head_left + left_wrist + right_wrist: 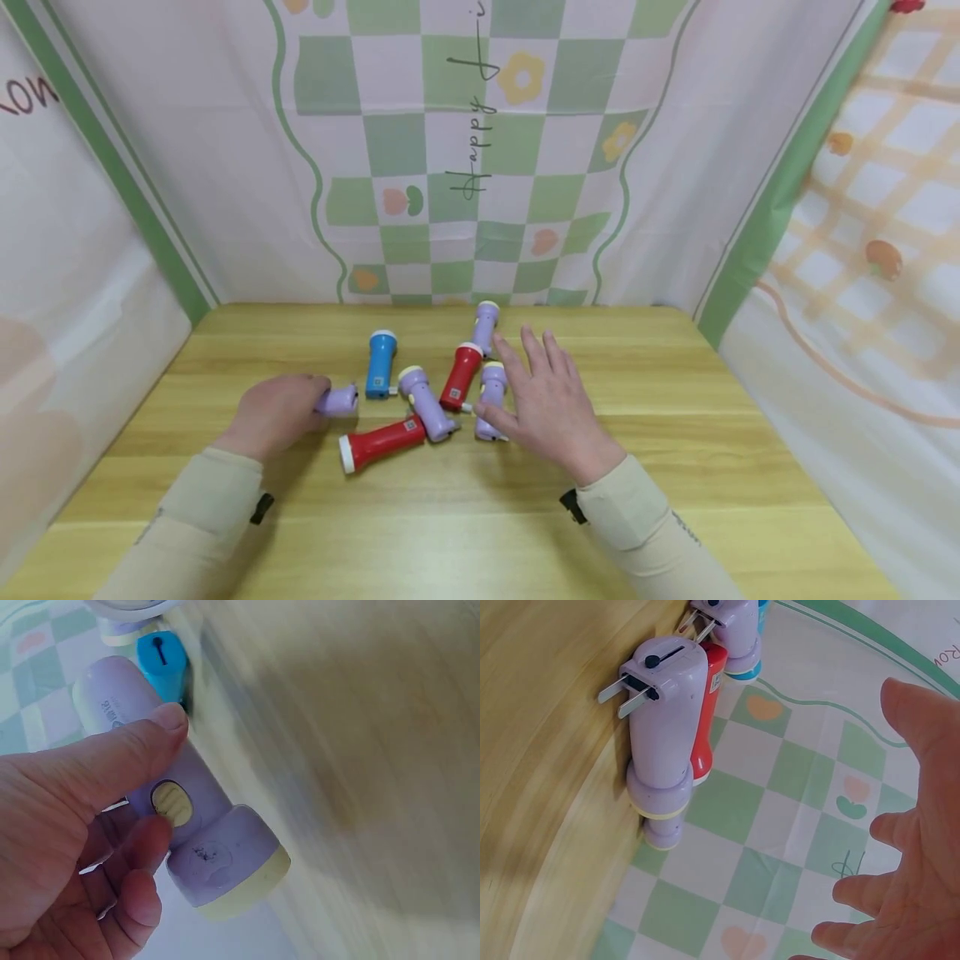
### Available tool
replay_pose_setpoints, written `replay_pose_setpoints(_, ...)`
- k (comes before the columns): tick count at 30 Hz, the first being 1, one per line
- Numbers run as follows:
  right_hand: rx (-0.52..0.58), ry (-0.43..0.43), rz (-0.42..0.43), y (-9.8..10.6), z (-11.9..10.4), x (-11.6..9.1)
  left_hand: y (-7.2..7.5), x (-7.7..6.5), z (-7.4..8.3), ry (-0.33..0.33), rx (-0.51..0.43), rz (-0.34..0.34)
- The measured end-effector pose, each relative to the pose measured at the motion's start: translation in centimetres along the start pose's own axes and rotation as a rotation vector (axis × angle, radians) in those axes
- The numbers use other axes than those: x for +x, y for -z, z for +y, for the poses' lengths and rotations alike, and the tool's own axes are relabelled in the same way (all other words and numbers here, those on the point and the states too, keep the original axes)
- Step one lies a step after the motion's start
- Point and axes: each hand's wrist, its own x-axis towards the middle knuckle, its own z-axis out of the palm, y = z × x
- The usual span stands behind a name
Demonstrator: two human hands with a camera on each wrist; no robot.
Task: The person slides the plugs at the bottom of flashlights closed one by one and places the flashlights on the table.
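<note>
My left hand (pixel 281 412) holds a purple flashlight (pixel 340 401) at the left of the group, mostly hidden by the hand in the head view. In the left wrist view, thumb and fingers pinch its purple body (pixel 199 780) beside a pale yellow switch (pixel 172 802); its yellow-rimmed head points down. My right hand (pixel 551 408), fingers spread, is over the right side of another purple flashlight (pixel 491 404). The right wrist view has this hand (pixel 900 855) apart from a purple flashlight (pixel 664 712) whose two metal plug prongs stick out.
On the wooden table (pixel 450 533) lie a blue flashlight (pixel 381 365), an upper red one (pixel 460 377), a lower red one (pixel 384 442), a middle purple one (pixel 427 406) and a far purple one (pixel 486 327). A checkered cloth (pixel 457 150) hangs behind the table's far edge.
</note>
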Motion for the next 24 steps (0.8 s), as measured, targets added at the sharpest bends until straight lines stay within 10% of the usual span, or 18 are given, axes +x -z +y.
replay_pose_setpoints(13, -0.004, 0.013, -0.005, 0.3, 0.0, -0.3, 1.1, -0.8, 0.5, -0.064, 0.033, 0.215)
replay_pose_setpoints(24, 0.006, 0.024, 0.007, 0.5, -0.3, -0.4, 2.0, -0.7, 2.4, -0.103, 0.006, 0.258)
